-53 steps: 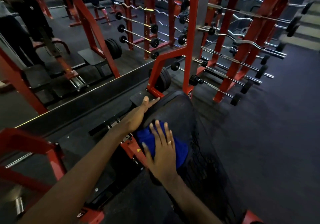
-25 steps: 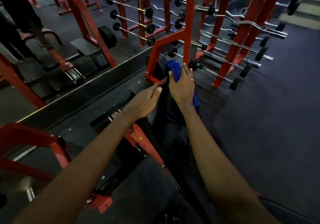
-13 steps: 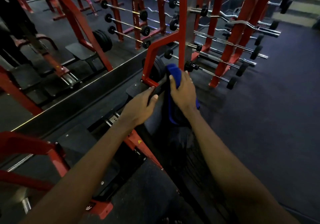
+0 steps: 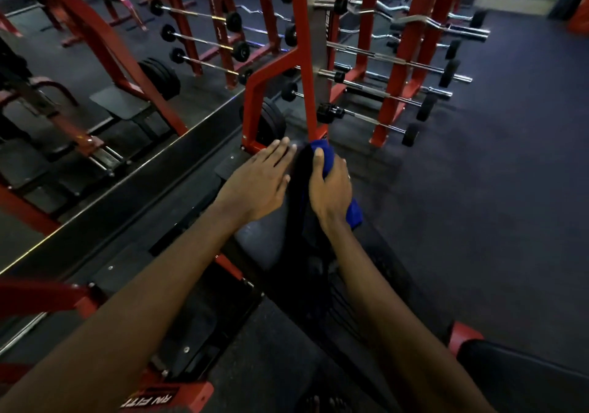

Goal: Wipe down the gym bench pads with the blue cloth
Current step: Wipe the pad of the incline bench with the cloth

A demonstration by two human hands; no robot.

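Two hands in shot, so what are the fingers on each one doing, and where's the cloth?

Reply: the left hand (image 4: 255,186) has its fingers straight and close together. They're laid flat on the left face of the bench pad (image 4: 261,240), up near its far end, holding nothing. The right hand (image 4: 330,186) has its fingers curled round the blue cloth (image 4: 325,154), thumb on top, gripping it against the right side of that same end. The cloth is bunched up. One bit pokes out past the fingertips, another hangs out below the heel of the hand. That hand also has a thin ring (image 4: 348,176).

Follow-up: ok, counts? And what's it all made of?

Reply: one cloth, one pad under the hands, two bare forearms. The pad is dark, smooth-looking upholstery, long and narrow, a bit shiny where light hits it. The cloth looks soft, deep blue. Just beyond the hands is one red-painted metal upright (image 4: 304,62) with a round black weight plate (image 4: 271,122) at its foot. To the right, red racks hold barbells (image 4: 325,113), chrome bars with small black ends. Some are straight, some wavy, and they overlap too much for me to count. The floor (image 4: 494,189) is dark and matte.
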